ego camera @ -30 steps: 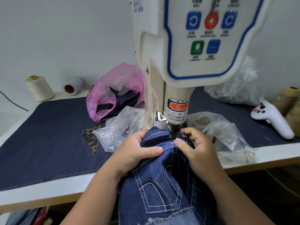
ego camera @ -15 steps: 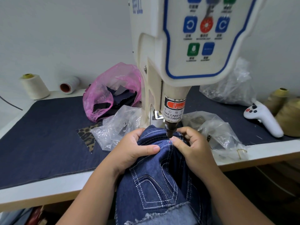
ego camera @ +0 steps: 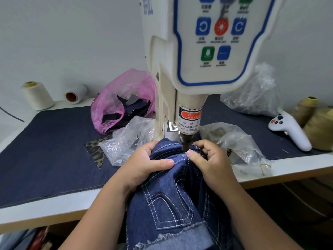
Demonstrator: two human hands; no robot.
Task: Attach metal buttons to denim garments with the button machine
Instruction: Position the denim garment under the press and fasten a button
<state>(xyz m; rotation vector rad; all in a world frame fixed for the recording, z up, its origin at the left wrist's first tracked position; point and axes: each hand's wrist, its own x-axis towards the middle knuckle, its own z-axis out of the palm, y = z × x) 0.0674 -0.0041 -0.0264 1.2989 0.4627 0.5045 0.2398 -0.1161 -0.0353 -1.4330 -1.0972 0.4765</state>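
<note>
A blue denim garment (ego camera: 171,192) with white stitching and a frayed hem hangs over the table's front edge, its top bunched under the button machine (ego camera: 201,56). The machine's dark punch tip (ego camera: 185,144) stands just above the fabric, beside a small red dot on the denim. My left hand (ego camera: 146,166) grips the fabric left of the punch, thumb lying across it. My right hand (ego camera: 210,159) pinches the fabric on the right, fingertips close to the punch. No metal button shows.
A dark denim mat (ego camera: 45,150) covers the white table. A pink bag (ego camera: 122,100) of dark scraps and clear plastic bags (ego camera: 126,141) lie near the machine. Thread cones (ego camera: 37,95) stand at the back left, a white controller (ego camera: 292,130) and tan cones (ego camera: 319,127) at the right.
Both hands keep their hold on the denim under the punch with little movement. The view has shifted slightly, so the machine and table sit a bit differently in frame.
</note>
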